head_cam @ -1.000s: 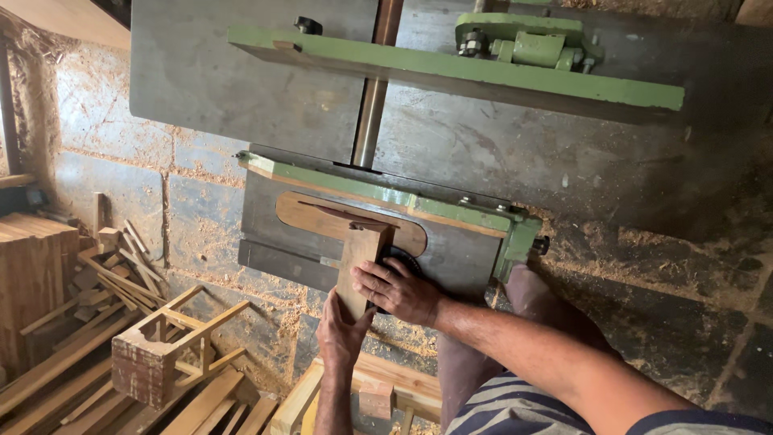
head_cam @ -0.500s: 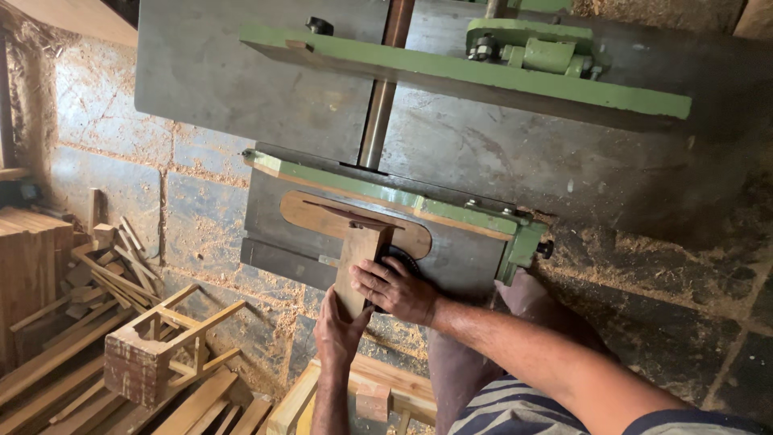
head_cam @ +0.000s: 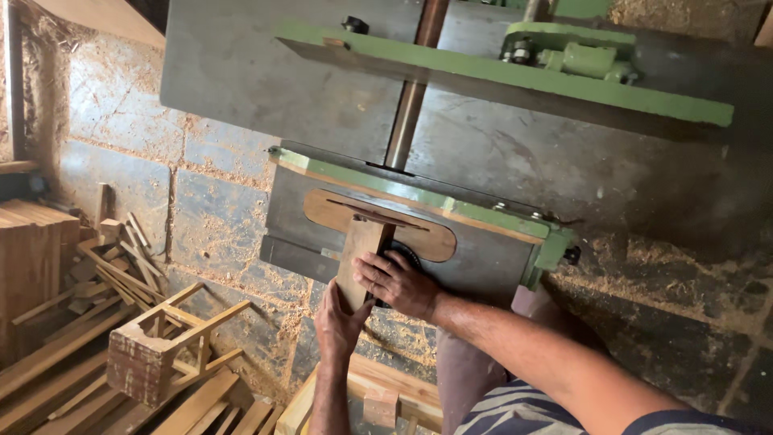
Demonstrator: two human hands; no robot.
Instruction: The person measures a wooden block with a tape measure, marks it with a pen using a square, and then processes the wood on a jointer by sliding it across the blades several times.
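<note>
Head view, looking down at a green-framed woodworking machine (head_cam: 499, 80). A short wooden block (head_cam: 360, 256) is held upright against the oval wooden template (head_cam: 378, 224) on the machine's small grey counter (head_cam: 483, 266), just below the steel column (head_cam: 409, 105). The block is closed in by both hands: the left hand (head_cam: 338, 322) cups its lower end from beneath, and the right hand (head_cam: 396, 282) presses on its right edge, fingers curled over it, beside a dark round knob (head_cam: 407, 258) that is mostly hidden. Each grip is therefore narrow and taken up by the block.

For the step in hand to be done well, the block is best kept flat against the template, with steady, even pressure from both hands, so that it is not allowed to tilt or chatter. Fingertips are judged safest when kept on the block's outer faces, away from any cutter, which cannot be seen here. Left of the machine, a small slatted wooden frame (head_cam: 161, 338) and loose offcuts (head_cam: 121, 258) lie on the sawdust-strewn floor (head_cam: 225, 225).
</note>
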